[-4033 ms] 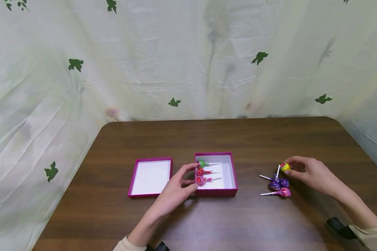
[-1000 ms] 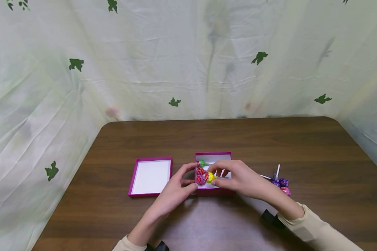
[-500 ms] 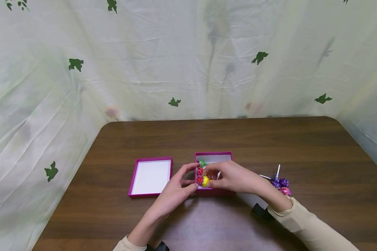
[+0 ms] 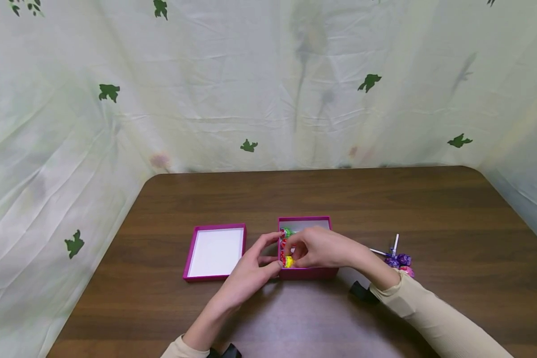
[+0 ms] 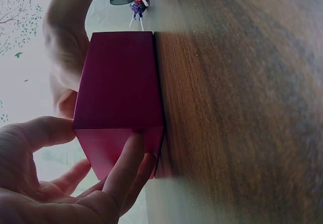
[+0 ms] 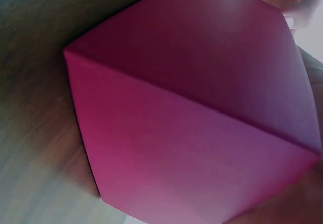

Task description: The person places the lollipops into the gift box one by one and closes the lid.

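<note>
Pinching the round, yellow-wrapped lollipop (image 4: 288, 261), stick hidden, the right hand (image 4: 319, 247) occupies the near-left corner inside the magenta cardboard box (image 4: 306, 274). The spread left hand (image 4: 249, 271) touches its outer left wall (image 5: 103, 148).

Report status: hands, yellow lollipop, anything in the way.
Left hand touches box, left side. Right hand pinches yellow lollipop inside box. In the way: right hand hides much of box interior.
</note>
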Demonstrator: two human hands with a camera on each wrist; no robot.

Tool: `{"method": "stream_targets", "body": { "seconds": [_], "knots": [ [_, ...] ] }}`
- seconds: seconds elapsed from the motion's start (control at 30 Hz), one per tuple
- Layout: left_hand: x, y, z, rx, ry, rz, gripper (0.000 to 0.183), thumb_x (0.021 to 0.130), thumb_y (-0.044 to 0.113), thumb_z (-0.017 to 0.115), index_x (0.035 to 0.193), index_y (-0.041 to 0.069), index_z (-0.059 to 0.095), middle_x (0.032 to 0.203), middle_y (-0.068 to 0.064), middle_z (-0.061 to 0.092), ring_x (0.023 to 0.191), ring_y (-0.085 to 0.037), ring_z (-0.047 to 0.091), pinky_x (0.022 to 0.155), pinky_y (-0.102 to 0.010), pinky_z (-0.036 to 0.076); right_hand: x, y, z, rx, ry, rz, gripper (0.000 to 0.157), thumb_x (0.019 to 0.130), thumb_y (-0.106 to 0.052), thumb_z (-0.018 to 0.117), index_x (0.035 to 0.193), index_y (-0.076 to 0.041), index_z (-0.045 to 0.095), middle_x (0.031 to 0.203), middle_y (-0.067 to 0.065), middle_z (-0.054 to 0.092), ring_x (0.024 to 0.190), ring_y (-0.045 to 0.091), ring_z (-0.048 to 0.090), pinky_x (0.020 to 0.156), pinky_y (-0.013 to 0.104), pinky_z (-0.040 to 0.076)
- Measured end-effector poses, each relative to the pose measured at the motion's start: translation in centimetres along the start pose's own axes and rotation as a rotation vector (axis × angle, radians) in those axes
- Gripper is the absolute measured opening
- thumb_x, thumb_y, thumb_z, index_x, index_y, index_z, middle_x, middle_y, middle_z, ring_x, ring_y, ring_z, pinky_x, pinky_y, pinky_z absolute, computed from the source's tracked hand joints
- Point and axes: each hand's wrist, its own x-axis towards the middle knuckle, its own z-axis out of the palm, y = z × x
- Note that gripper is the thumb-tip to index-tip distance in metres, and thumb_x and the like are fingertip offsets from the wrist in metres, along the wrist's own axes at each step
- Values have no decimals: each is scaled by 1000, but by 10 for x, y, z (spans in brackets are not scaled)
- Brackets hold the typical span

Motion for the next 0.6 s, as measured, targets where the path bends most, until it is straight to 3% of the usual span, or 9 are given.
{"method": "stream_targets", "body": {
  "seconds": [0.37, 0.6],
  "knots": [
    [1, 0, 0, 6, 2, 0, 56, 91, 16, 65, 143, 26, 47, 148, -4, 42, 112, -25, 61, 81, -38, 52, 2, 1, 2, -34, -1, 11, 19, 80, -11, 79, 89, -23, 68, 74, -17, 62, 72, -1, 59, 70, 25, 49],
    [0, -1, 1, 0, -2, 17, 56, 92, 13, 64, 143, 24, 46, 149, -4, 42, 113, -25, 61, 81, -37, 52, 2, 2, 5, -21, -23, -6, 22, 80, 0, 75, 87, -20, 68, 74, -15, 65, 71, -1, 61, 70, 25, 49]
  ]
}}
